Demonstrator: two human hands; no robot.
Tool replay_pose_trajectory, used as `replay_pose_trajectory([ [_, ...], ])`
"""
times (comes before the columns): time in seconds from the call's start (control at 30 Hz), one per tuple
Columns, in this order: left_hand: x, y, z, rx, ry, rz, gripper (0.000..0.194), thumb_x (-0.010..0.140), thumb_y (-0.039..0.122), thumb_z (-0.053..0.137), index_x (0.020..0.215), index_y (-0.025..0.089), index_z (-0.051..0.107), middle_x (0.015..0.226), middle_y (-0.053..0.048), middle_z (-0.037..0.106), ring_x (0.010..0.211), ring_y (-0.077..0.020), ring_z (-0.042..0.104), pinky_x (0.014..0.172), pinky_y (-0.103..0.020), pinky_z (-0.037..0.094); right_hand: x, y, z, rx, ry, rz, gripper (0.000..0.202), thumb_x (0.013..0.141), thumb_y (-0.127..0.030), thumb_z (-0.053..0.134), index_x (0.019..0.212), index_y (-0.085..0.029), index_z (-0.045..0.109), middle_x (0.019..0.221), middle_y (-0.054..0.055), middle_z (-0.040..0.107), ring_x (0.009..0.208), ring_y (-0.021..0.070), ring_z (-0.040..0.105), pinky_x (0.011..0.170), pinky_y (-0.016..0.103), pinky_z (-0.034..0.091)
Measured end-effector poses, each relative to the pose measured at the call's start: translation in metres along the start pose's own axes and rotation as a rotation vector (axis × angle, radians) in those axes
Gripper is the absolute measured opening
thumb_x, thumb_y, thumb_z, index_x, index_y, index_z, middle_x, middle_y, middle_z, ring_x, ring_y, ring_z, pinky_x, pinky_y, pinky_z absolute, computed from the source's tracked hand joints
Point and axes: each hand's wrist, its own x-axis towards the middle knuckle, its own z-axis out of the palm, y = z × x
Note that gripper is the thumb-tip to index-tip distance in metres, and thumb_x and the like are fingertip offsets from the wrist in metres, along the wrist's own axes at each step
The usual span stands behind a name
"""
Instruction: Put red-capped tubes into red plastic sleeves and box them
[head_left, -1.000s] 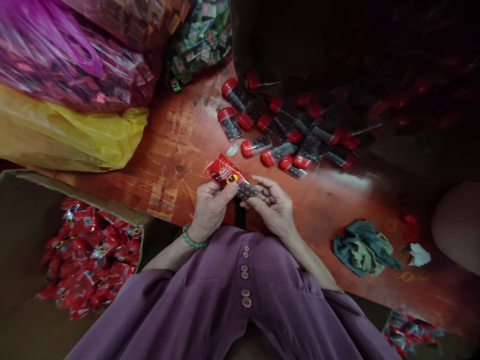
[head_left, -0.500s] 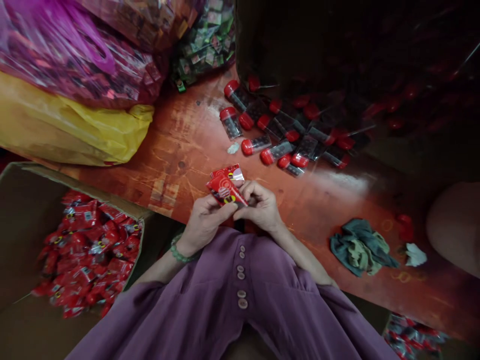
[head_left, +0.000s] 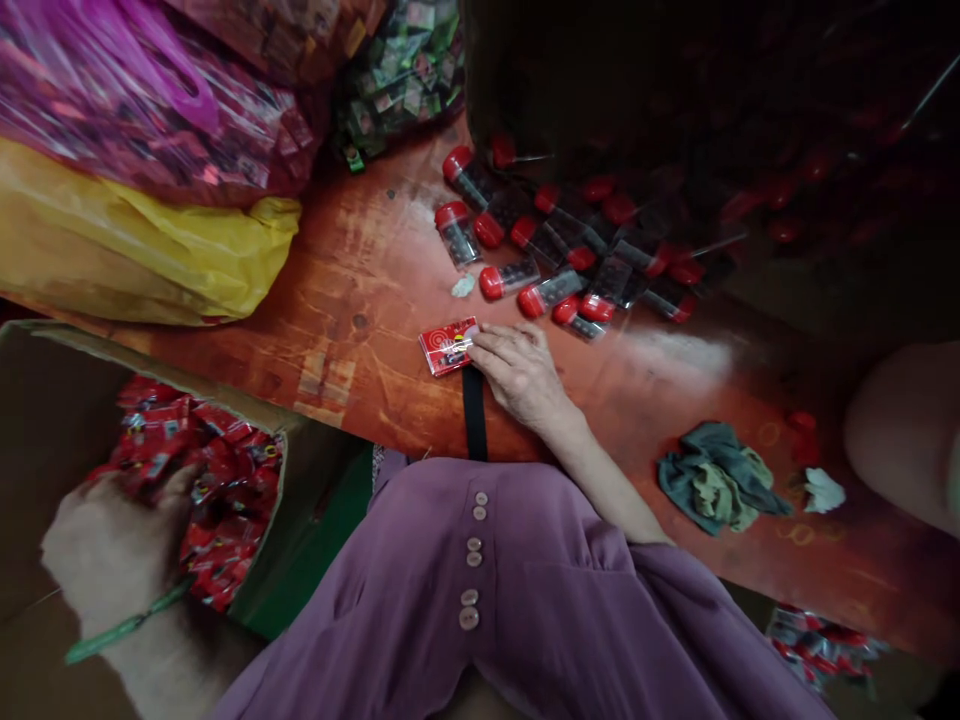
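Note:
My right hand (head_left: 521, 370) is palm down on the table, its fingers closed at the right end of a small stack of flat, shiny red printed packets (head_left: 444, 345). The thumb is hidden beneath the hand. To the left, my left hand (head_left: 124, 550) reaches into a cardboard box (head_left: 187, 375), blurred by motion. Its thumb and fingers are apart above a heap of filled red packets (head_left: 232, 490), and I make out nothing held between them. Beyond my right hand lie several clear tubes with red caps (head_left: 551, 292) and dark contents.
A black strap (head_left: 474, 410) hangs over the table edge (head_left: 397, 430). A yellow bag (head_left: 225, 260) and a full purple plastic bag (head_left: 247, 150) stand at the back left. A crumpled cloth (head_left: 720, 475) lies to the right. Beyond the tubes is a dark box.
My left hand has left the red packet both hands were holding and moved left and down into the box. My right hand has moved slightly forward onto the stack of flat packets.

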Motion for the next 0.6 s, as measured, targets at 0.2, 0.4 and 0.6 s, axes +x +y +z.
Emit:
replay_pose_trajectory([
  [0.2, 0.028, 0.072, 0.067, 0.162, 0.336, 0.349, 0.038, 0.080, 0.030, 0.078, 0.116, 0.022, 0.072, 0.107, -0.011, 0.076, 0.093, -0.0321, 0.073, 0.078, -0.047, 0.060, 0.001, -0.003, 0.001, -0.134, 0.042, -0.097, 0.026, 0.101, -0.013, 0.046, 0.110, -0.018, 0.070, 0.109, 0.007, 0.077, 0.101, 0.0214, 0.061, 0.093, 0.042, 0.038],
  [0.4, 0.059, 0.146, 0.156, -0.022, 0.047, 0.895, 0.038, 0.090, 0.014, 0.065, 0.128, 0.008, 0.060, 0.127, -0.019, 0.069, 0.121, -0.0284, 0.066, 0.104, -0.042, 0.057, 0.008, -0.014, -0.011, -0.258, -0.003, -0.134, 0.029, 0.103, -0.015, 0.042, 0.099, -0.017, 0.070, 0.093, 0.006, 0.075, 0.087, 0.0203, 0.056, 0.094, 0.042, 0.036],
  [0.6, 0.066, 0.138, 0.171, -0.051, 0.008, 0.901, 0.028, 0.091, 0.006, 0.057, 0.117, 0.011, 0.067, 0.126, -0.016, 0.069, 0.124, -0.0270, 0.063, 0.104, -0.044, 0.055, 0.018, -0.008, -0.037, -0.038, -0.167, -0.030, 0.022, 0.103, -0.020, 0.047, 0.102, -0.016, 0.069, 0.094, 0.006, 0.073, 0.087, 0.0191, 0.056, 0.088, 0.038, 0.039],
])
